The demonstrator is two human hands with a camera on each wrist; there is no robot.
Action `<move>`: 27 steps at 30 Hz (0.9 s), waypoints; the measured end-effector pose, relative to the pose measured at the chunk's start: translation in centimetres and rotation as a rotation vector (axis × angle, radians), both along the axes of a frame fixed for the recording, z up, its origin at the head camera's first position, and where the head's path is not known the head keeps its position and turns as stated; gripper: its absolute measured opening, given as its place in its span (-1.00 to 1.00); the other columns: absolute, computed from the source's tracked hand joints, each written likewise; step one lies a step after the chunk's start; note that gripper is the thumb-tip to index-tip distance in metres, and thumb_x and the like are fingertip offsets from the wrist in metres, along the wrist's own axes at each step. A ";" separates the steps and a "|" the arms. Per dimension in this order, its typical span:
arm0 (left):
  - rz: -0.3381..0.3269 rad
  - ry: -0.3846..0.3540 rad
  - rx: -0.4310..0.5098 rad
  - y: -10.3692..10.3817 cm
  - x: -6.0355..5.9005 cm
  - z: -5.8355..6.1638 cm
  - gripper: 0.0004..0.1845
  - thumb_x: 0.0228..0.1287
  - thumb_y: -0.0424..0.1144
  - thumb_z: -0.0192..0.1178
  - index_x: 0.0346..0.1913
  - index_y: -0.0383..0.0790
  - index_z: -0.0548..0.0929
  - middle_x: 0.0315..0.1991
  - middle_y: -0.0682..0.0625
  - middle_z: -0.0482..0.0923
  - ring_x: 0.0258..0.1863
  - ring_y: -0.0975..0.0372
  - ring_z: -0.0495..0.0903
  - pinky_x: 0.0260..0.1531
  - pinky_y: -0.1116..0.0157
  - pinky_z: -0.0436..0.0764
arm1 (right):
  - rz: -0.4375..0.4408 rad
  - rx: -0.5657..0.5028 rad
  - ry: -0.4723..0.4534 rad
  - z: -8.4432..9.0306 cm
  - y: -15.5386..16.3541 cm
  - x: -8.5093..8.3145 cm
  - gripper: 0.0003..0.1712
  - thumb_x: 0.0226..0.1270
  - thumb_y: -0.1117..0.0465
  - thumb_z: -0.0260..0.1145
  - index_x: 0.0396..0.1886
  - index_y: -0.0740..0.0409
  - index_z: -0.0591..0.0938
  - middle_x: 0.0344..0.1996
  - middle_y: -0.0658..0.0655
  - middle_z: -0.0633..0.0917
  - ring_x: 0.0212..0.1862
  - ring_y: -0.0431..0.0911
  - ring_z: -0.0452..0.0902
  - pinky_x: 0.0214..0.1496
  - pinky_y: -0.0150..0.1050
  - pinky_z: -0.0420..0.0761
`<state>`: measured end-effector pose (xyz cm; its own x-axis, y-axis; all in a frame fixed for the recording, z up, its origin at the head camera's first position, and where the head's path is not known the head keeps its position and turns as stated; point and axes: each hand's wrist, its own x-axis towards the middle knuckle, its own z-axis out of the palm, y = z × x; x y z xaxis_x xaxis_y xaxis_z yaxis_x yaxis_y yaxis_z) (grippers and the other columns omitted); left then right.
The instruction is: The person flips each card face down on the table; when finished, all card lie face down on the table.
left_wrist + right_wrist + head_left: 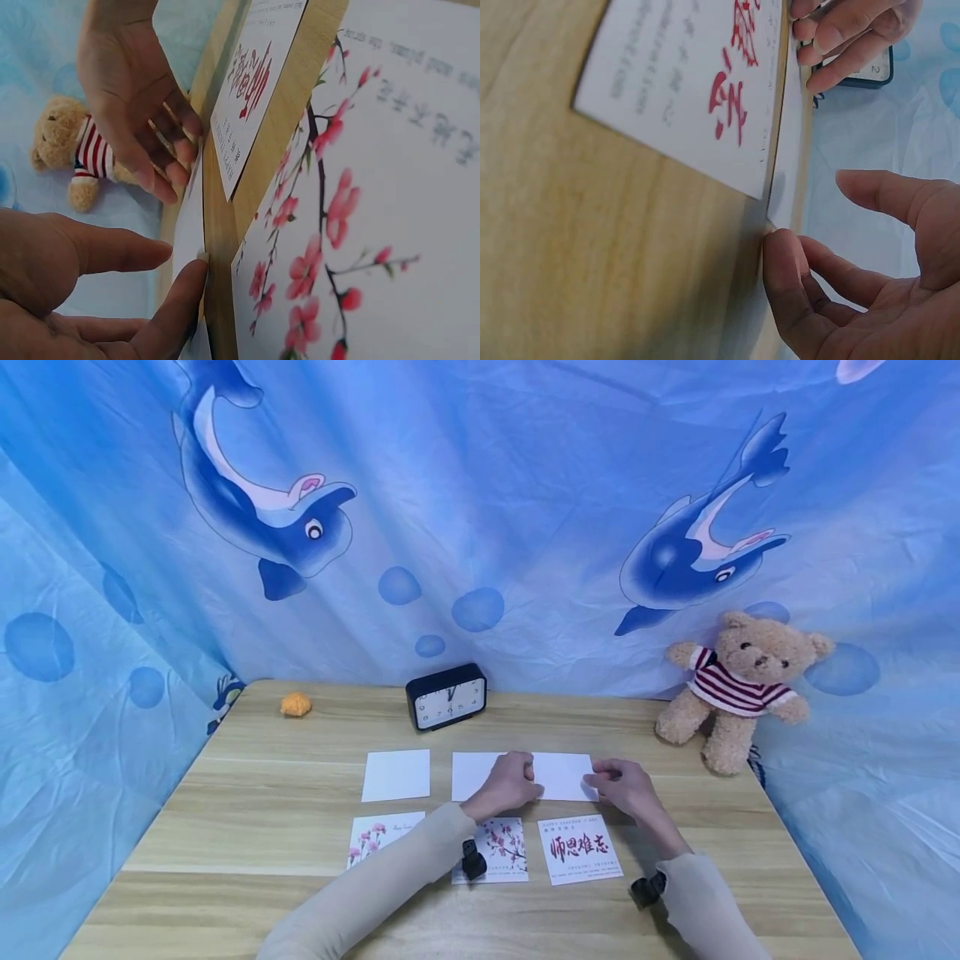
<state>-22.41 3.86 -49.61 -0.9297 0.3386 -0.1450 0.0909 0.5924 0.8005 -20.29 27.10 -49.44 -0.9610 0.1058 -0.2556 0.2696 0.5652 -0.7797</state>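
In the head view a blank white card (564,777) lies flat at the right end of the back row. My left hand (513,779) is at its left edge, fingertips down at the card, thumb and finger apart in the left wrist view. At the right edge is my right hand (624,785); the right wrist view shows a fingertip touching the card's corner and the thumb held away. Left of these, a second blank card (474,772) is partly covered by my left hand, and a third blank card (396,775) lies beyond it.
A front row holds a card with pink carnations (375,835), a plum-blossom card (504,852) partly under my left forearm, and a card with red characters (581,850). Behind stand a black clock (448,697), an orange lump (296,704) and a teddy bear (738,685).
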 end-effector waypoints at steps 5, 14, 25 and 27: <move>-0.026 0.027 -0.009 -0.5 0.3 0.3 -0.82 0.25 -0.33 0.41 -0.22 -0.33 0.63 -0.40 -0.06 0.56 -0.47 0.23 0.47 -0.45 0.37 0.46 | 0.008 0.000 0.005 0.6 -0.7 0.4 -0.42 0.45 0.06 0.38 0.30 0.32 0.58 -0.02 0.28 0.66 -0.14 -0.01 0.66 -0.21 -0.27 0.71; -0.086 0.044 0.096 -2.2 1.8 1.1 -0.31 0.25 -0.27 0.44 0.41 -0.40 0.49 0.06 -0.16 0.68 -0.06 0.15 0.72 0.00 0.24 0.77 | 0.082 -0.092 0.094 1.2 -3.0 1.4 -0.49 0.47 0.17 0.37 0.29 0.36 0.58 -0.03 0.31 0.67 -0.14 0.05 0.70 -0.18 -0.16 0.83; -0.121 0.164 0.107 -7.1 3.9 0.7 -0.45 0.35 -0.23 0.38 0.32 -0.44 0.57 -0.12 -0.16 0.77 -0.22 0.15 0.78 -0.20 0.41 0.75 | 0.253 -0.146 0.151 0.9 -7.9 2.8 -0.57 0.41 0.26 0.40 0.21 0.34 0.64 -0.16 0.24 0.77 -0.26 -0.03 0.74 -0.27 -0.28 0.78; -0.124 0.171 0.088 -8.5 4.5 0.7 -0.47 0.38 -0.21 0.36 0.31 -0.43 0.58 -0.14 -0.12 0.78 -0.24 0.18 0.76 -0.22 0.42 0.73 | 0.299 -0.149 0.150 0.9 -8.7 3.1 -0.58 0.41 0.27 0.39 0.21 0.33 0.64 -0.18 0.21 0.77 -0.27 -0.04 0.75 -0.30 -0.31 0.75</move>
<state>-17.93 -4.61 -48.92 -0.8887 0.4561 0.0463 0.2972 0.4964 0.8156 -17.14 18.35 -48.56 -0.9717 -0.2135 -0.1008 -0.0142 0.4789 -0.8778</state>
